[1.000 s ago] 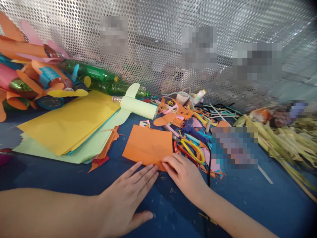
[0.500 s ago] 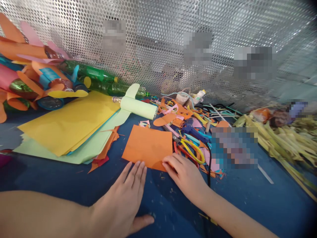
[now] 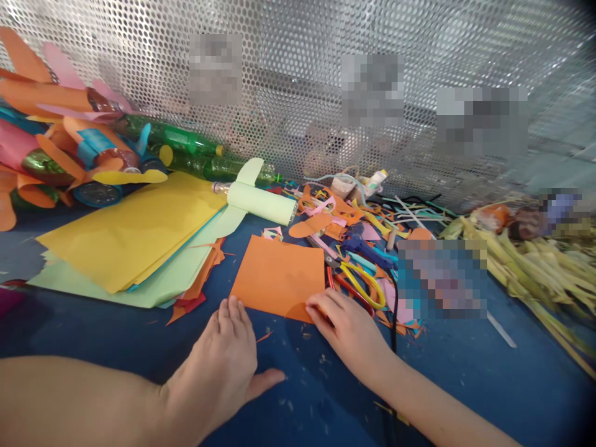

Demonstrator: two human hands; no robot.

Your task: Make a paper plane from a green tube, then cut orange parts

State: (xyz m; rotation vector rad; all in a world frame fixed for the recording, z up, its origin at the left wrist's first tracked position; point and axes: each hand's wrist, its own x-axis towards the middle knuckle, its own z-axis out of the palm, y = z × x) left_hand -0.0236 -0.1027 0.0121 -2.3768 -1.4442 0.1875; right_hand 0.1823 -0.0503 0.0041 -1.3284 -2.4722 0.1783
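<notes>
An orange paper sheet lies flat on the blue table. My left hand rests at the sheet's near left corner, thumb stretched out to the side and nothing in its grasp. At the near right corner, my right hand pinches the sheet's edge between thumb and fingers. Scissors with yellow and red handles lie just right of the sheet. Beyond it is a bottle wrapped in pale green paper with paper fins.
Yellow sheets lie atop pale green ones at the left. Behind them are paper-covered bottles and green bottles. Paper scraps, a blue glue gun and a black cord sit right of centre. Dry husks are far right.
My left hand has slid left along the sheet's near edge to its corner, its fingers bending more. A thin orange sliver now shows beside it. My right hand stays in place.
</notes>
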